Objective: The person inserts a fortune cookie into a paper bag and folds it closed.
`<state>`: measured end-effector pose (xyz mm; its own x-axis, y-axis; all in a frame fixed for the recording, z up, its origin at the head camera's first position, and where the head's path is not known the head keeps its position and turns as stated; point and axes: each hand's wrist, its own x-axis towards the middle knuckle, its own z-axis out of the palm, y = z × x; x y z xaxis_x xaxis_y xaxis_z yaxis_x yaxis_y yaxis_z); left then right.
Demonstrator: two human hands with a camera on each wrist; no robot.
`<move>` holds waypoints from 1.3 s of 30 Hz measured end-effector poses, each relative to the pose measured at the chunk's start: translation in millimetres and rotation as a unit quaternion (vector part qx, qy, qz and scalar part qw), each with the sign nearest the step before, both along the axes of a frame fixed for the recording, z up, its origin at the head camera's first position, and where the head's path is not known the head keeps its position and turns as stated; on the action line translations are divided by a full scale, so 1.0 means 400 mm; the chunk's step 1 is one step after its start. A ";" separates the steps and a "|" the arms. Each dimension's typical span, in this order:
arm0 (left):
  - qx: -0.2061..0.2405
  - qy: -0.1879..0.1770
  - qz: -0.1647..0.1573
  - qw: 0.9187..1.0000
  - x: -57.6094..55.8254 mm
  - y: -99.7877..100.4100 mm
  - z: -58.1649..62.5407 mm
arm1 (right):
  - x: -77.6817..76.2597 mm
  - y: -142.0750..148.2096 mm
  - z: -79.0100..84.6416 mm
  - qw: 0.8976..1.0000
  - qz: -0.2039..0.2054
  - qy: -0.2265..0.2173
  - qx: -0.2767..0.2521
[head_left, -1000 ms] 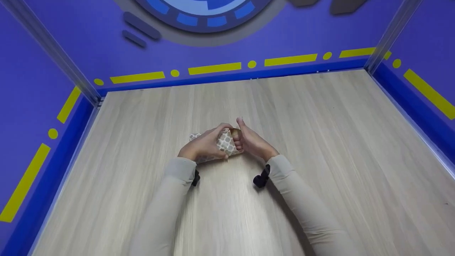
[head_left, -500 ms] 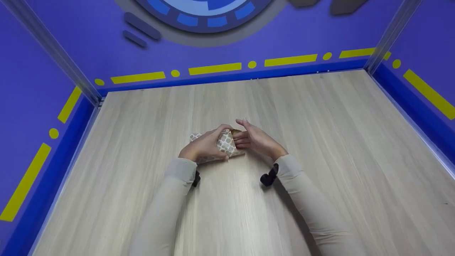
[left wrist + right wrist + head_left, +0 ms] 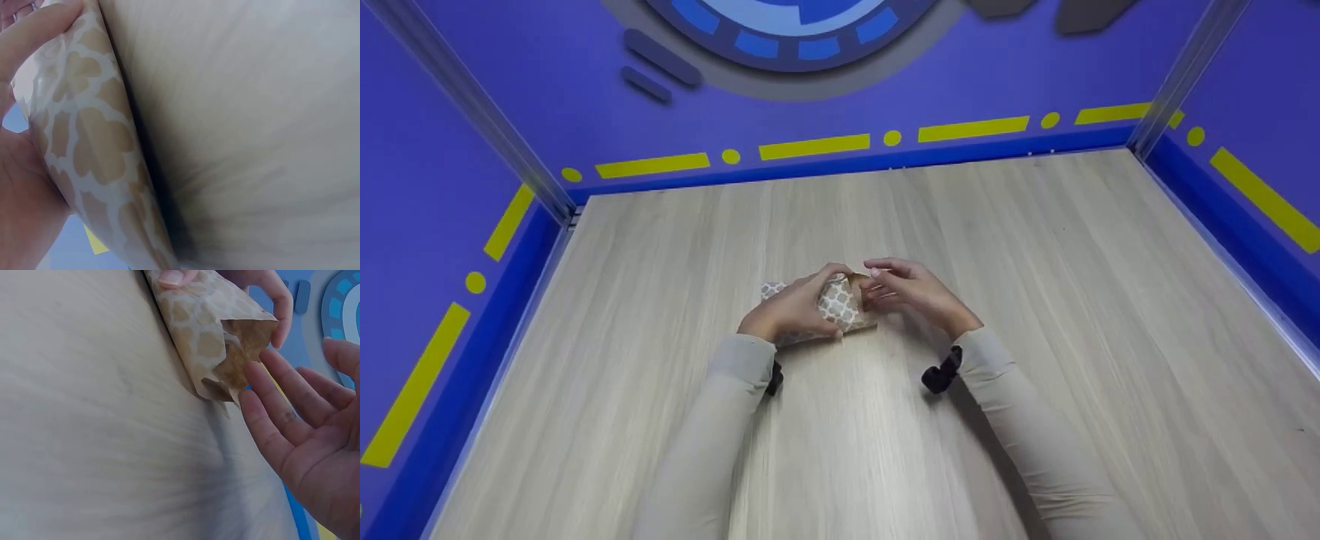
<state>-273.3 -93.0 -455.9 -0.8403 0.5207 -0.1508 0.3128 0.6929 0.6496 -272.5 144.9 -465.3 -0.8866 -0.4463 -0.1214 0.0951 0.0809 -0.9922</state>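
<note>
A paper bag [image 3: 838,304] with a beige and white lattice print lies on its side at the middle of the table. My left hand [image 3: 793,307] grips it from above, thumb on the near side and fingers over the far side. In the left wrist view the printed paper [image 3: 104,140] bulges beside the palm. The bag's torn-edged mouth [image 3: 247,343] faces right and shows a plain brown inside; its contents cannot be made out. Beside that mouth is my right hand [image 3: 921,294], its fingers extended and slightly bent, fingertips [image 3: 252,370] close to the paper edge and holding nothing.
The pale wood table [image 3: 1035,300] spreads out around the bag. Blue panels with yellow markings [image 3: 814,146] stand along its back and both sides. A black wrist camera [image 3: 939,377] sits under the right cuff.
My right hand has drawn back to the right from the bag's mouth, and its curled fingers have straightened. The left hand and the bag have stayed almost still.
</note>
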 end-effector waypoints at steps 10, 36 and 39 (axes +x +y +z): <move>0.017 -0.008 -0.002 1.000 0.005 0.000 0.002 | 0.019 0.019 -0.005 0.997 -0.004 0.020 0.073; 0.024 -0.014 -0.007 1.000 -0.002 -0.009 0.007 | 0.062 -0.039 -0.009 0.980 0.020 0.093 0.176; 0.014 -0.012 -0.002 1.000 -0.003 -0.014 0.011 | 0.059 -0.037 -0.002 0.970 0.012 0.146 0.193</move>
